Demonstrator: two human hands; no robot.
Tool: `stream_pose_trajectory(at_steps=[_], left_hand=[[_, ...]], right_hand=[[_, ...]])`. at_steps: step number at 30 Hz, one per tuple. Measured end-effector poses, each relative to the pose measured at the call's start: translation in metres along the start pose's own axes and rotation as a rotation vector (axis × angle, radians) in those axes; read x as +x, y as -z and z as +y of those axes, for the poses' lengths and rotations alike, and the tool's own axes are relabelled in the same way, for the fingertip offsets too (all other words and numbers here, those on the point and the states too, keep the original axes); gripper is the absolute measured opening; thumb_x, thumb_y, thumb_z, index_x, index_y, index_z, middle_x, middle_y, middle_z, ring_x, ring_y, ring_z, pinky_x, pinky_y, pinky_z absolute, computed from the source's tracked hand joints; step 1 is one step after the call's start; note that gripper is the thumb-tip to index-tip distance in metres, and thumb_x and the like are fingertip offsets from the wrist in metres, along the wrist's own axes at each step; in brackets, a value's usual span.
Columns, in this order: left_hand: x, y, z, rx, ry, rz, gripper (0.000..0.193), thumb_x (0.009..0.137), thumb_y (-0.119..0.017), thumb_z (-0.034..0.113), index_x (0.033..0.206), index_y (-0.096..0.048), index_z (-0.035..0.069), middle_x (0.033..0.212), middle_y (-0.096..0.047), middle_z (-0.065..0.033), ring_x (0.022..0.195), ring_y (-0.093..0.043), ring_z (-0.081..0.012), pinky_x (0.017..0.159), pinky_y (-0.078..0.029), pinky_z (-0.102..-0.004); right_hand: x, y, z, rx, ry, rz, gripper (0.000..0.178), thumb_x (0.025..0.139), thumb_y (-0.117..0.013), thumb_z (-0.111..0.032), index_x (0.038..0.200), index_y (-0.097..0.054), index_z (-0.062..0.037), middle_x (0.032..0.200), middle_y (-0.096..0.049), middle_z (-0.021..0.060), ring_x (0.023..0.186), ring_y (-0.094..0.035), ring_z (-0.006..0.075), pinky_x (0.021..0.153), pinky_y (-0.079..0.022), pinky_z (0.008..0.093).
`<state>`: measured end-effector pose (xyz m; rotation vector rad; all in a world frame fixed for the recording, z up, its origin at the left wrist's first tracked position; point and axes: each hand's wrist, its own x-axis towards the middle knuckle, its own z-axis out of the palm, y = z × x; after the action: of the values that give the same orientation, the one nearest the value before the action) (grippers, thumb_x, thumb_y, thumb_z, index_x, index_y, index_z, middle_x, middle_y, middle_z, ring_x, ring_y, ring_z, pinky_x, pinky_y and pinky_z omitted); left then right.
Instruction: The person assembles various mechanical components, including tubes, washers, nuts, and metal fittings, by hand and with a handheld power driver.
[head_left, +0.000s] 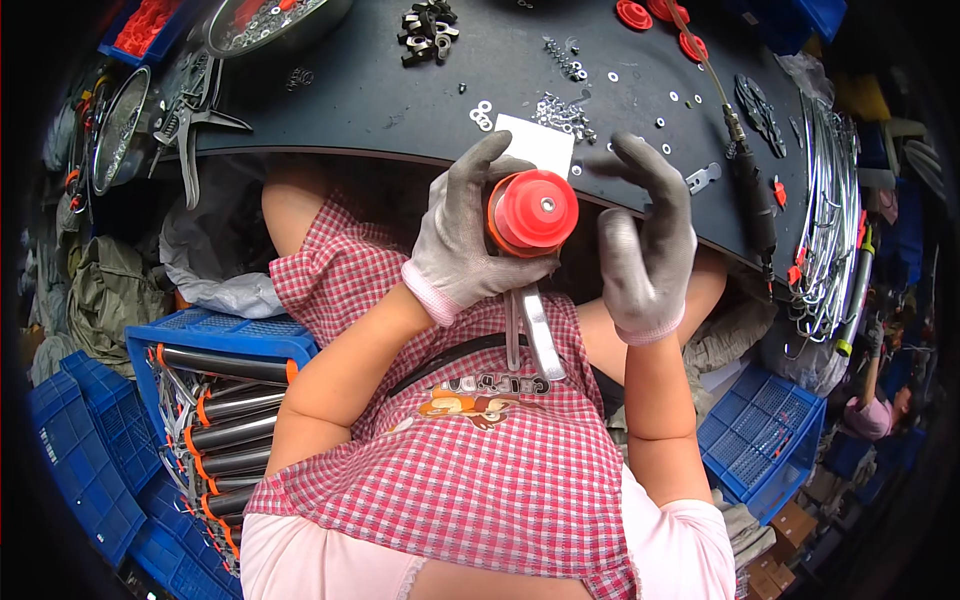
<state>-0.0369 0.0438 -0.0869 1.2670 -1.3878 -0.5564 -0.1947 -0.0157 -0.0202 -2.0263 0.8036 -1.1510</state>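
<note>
In front of my lap, my left hand (465, 225), in a grey-white work glove, is wrapped round a caulking gun. Its round red end cap (535, 210), with a small metal piece at the centre, points up at me. Below the glove the gun's silver metal handle and trigger (540, 335) stick out toward my apron. To the right of the cap hovers my gloved right hand (645, 240), apart from the gun, with thumb and fingers spread and curved, its fingertips slightly blurred. Just behind the cap a white card (540, 142) lies at the table's edge.
Small screws (565, 115) and washers lie scattered on the dark table (330, 110). A power screwdriver (750, 190) hangs at the right beside a bundle of metal rods (830, 220). Metal handles (190, 125) overhang the left edge. A blue crate (230, 330) beside me holds several tubes.
</note>
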Motion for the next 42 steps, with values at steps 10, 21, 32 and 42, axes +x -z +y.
stream_pose_trajectory(at_steps=[10,21,32,42], left_hand=[[0.004,0.019,0.024,0.19,0.076,-0.054,0.088,0.049,-0.085,0.034,0.123,-0.046,0.01,0.107,-0.061,-0.011,0.106,-0.054,-0.0335,0.097,-0.037,-0.0448],[0.039,0.025,0.04,0.327,-0.176,0.019,0.085,0.054,-0.08,0.043,0.126,-0.049,0.01,0.119,-0.055,-0.0129,0.114,-0.049,-0.032,0.101,-0.032,-0.0456],[0.008,0.032,0.021,0.042,0.104,-0.049,0.063,0.075,-0.07,0.031,0.125,-0.048,0.001,0.119,-0.054,-0.0136,0.115,-0.049,-0.0241,0.098,-0.037,-0.0356],[0.021,0.03,0.023,0.204,-0.362,-0.019,0.096,0.053,-0.083,0.049,0.13,-0.044,0.008,0.126,-0.05,-0.015,0.116,-0.047,-0.0322,0.098,-0.037,-0.0428]], right_hand=[[0.002,-0.004,0.002,-0.038,-0.217,-0.15,0.023,0.083,-0.058,-0.012,0.102,-0.064,-0.0011,0.092,-0.06,0.0143,0.083,-0.058,0.0261,0.076,-0.046,0.0316],[0.026,0.018,0.004,0.741,-0.771,-0.181,0.029,0.09,-0.06,-0.028,0.101,-0.059,-0.0009,0.073,-0.054,-0.0025,0.058,-0.043,0.0029,0.052,-0.035,0.0174],[0.07,0.084,0.139,-1.009,0.217,0.036,0.013,0.078,-0.067,-0.022,0.085,-0.062,-0.0124,0.079,-0.063,0.0038,0.075,-0.063,0.0238,0.064,-0.049,0.0357],[0.033,0.029,-0.01,0.434,-0.696,-0.396,0.024,0.087,-0.059,-0.02,0.093,-0.061,0.003,0.076,-0.056,-0.0015,0.067,-0.048,0.004,0.06,-0.041,0.0198]])
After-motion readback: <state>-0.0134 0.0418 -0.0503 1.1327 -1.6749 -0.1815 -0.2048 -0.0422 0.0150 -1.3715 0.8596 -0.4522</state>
